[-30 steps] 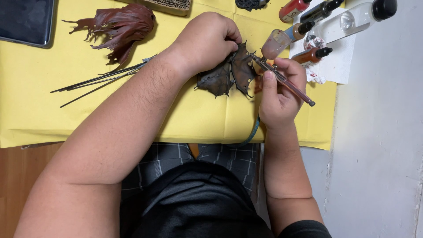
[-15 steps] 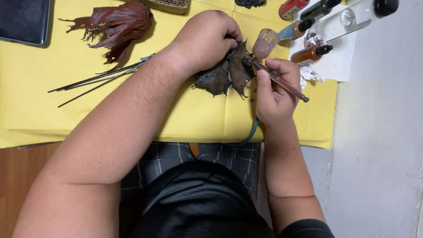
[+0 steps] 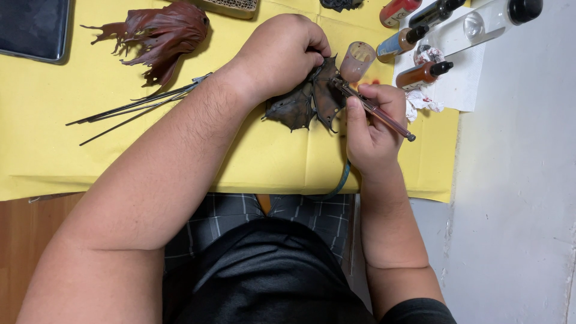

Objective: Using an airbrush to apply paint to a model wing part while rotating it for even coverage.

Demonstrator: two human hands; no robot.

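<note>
the left hand (image 3: 282, 54) is curled over the top edge of a dark, spiky leaf-shaped piece (image 3: 306, 99), gripping it and holding it just above the yellow paper sheet (image 3: 72, 162) that covers the table. the right hand (image 3: 375, 129) pinches an airbrush (image 3: 372, 109) like a pen, its tip right at the piece's right edge, a cloudy cup (image 3: 360, 59) standing on its front end. a teal hose (image 3: 339, 186) runs down from under that hand. to the left lie thin dark rods (image 3: 135, 108) and a reddish-brown feathery piece (image 3: 159, 30). small paint bottles (image 3: 420, 73) rest on white paper (image 3: 462, 84) at the right.
</note>
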